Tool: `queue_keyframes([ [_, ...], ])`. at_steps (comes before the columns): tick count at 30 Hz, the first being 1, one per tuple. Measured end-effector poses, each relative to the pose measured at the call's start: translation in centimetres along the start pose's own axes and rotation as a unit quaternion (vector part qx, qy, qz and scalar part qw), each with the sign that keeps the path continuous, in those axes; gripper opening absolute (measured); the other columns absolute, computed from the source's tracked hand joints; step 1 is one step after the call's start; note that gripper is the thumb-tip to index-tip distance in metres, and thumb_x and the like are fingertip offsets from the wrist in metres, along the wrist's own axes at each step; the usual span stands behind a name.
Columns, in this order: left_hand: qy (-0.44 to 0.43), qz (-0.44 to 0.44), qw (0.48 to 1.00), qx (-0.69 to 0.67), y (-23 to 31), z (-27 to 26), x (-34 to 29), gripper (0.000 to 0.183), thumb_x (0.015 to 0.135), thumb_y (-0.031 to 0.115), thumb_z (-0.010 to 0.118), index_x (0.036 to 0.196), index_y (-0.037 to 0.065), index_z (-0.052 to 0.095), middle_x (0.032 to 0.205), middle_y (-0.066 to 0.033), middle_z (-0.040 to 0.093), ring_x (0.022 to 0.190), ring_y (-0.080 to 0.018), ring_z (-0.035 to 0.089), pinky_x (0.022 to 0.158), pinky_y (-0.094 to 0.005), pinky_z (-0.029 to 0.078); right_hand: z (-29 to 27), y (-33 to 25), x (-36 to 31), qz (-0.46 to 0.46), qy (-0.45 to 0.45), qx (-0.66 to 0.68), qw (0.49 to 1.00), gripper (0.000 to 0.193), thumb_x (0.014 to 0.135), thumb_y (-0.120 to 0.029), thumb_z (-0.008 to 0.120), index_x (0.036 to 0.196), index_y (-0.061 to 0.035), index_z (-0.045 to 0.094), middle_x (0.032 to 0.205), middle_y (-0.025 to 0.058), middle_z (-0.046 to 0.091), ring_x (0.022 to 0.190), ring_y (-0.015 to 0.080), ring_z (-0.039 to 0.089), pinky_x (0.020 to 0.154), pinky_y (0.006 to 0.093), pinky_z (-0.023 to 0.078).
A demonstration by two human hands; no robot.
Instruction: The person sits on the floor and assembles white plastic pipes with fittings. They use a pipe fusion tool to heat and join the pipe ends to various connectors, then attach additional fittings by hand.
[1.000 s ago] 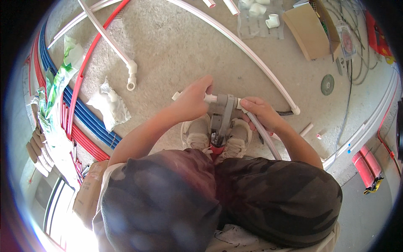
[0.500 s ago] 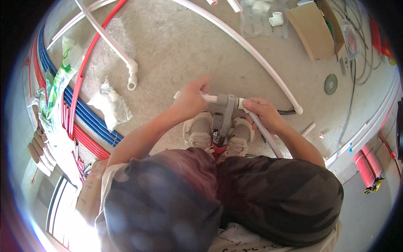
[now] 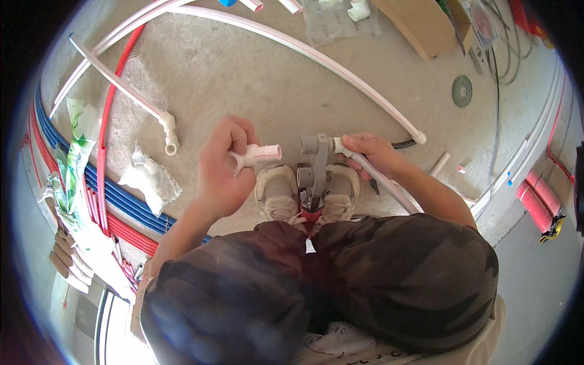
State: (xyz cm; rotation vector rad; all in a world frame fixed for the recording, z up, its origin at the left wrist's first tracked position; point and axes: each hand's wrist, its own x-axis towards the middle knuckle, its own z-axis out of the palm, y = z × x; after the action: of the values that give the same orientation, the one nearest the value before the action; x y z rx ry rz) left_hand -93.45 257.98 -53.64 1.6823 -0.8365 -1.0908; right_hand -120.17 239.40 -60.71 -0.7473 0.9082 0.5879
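Note:
Between my shoes stands a pipe fusion welder (image 3: 320,163) with a grey heating plate, round dies and a red lower part. My left hand (image 3: 220,167) is closed around a white pipe fitting with a short pipe stub (image 3: 263,153), apart from the welder on its left. My right hand (image 3: 378,157) grips a white pipe (image 3: 389,190) at its fitting end, the thumb on the fitting (image 3: 340,146). That fitting is up against the right side of the heating plate. From there the pipe slants down toward my right knee.
A white pipe with an elbow (image 3: 170,131) lies at left, beside a bag of fittings (image 3: 151,177) and blue pipes (image 3: 131,204). A long curved white pipe (image 3: 328,55) arcs across the floor. At right are a cutting disc (image 3: 462,90), cardboard box (image 3: 413,24) and red cylinders (image 3: 540,201).
My left hand has pulled its fitting and stub off the welder and moved left, baring the left die. My right hand stays by the welder with its pipe. The view has shifted slightly.

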Motion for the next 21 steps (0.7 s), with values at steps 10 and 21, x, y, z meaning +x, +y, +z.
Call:
queue_keyframes([
  [10,-0.044,-0.004,0.998,-0.054,0.9,-0.1,-0.2,0.031,0.055,-0.008,0.045,0.080,0.009,0.037,0.093,-0.0090,0.048,0.078,-0.0147,0.039,0.074,-0.0258,0.036,-1.5,0.9,-1.6,-0.002,0.083,0.020,0.996,0.052,0.103,-0.053,0.053,0.100,-0.0021,0.067,0.067,0.0002,0.056,0.047,0.0091,0.050,0.042,0.0245,0.042],
  [21,-0.068,0.169,0.983,0.016,4.3,5.4,2.7,0.028,0.056,-0.008,0.045,0.080,0.006,0.039,0.091,-0.0130,0.048,0.075,-0.0172,0.040,0.070,-0.0280,0.037,2.6,-3.5,-10.0,-0.184,0.018,-0.022,0.983,0.041,0.103,-0.042,0.053,0.100,-0.0022,0.064,0.068,0.0015,0.055,0.053,0.0103,0.052,0.048,0.0261,0.041],
])
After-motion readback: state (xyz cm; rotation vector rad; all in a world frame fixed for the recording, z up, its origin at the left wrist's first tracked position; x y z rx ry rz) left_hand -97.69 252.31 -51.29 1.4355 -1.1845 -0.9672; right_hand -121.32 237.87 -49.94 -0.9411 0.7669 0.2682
